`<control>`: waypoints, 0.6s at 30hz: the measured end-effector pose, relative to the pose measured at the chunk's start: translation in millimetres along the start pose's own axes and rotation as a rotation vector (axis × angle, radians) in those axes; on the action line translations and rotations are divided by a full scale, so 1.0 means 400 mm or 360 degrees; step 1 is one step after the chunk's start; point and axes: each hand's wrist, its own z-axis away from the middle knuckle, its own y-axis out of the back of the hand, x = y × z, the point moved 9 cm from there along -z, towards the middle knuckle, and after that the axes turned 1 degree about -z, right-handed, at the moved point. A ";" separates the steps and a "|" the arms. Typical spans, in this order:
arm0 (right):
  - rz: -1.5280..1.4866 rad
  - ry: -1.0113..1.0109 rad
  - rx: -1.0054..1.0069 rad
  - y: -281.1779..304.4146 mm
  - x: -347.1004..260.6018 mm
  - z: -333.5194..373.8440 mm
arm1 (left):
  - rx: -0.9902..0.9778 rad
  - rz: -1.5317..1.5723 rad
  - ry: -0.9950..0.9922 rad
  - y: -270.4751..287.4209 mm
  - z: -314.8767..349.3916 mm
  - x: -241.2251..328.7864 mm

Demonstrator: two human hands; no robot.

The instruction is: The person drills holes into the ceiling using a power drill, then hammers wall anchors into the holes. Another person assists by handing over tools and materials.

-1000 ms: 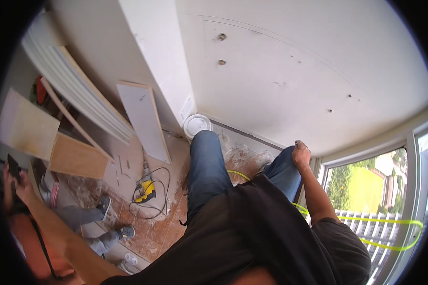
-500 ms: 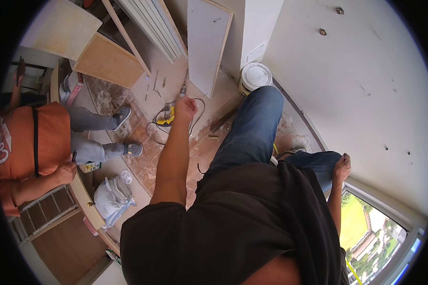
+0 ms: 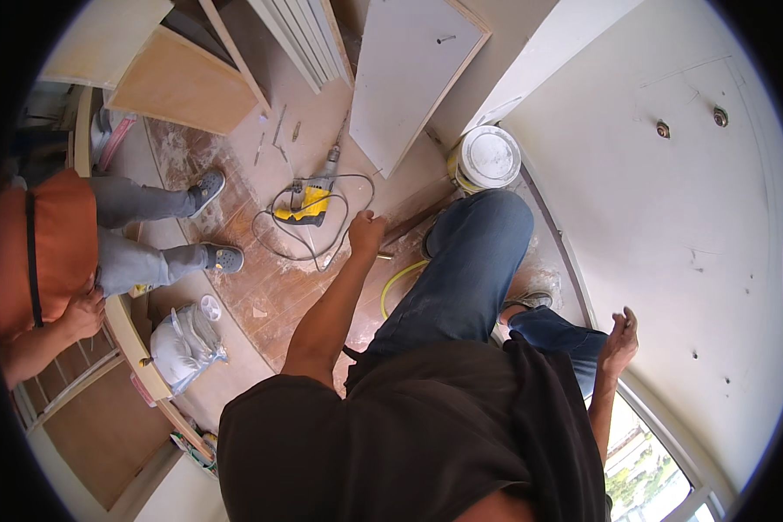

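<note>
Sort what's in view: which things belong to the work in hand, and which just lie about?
Likely work items:
yellow-and-black corded drill, nearest the left hand
possibly the wall with holes, beside the right hand

Apparently lying about:
white-lidded bucket
leaning white panel
tan board
white sack

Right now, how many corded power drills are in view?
1 drill, yellow and grey, on the floor near the person's left hand, its cable looped around it; others could be hidden behind the leaning white board.
</note>
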 end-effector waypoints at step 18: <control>-0.0217 0.1763 0.0110 -0.086 -1.161 0.052 | -0.0681 0.1344 0.0709 0.073 0.105 0.090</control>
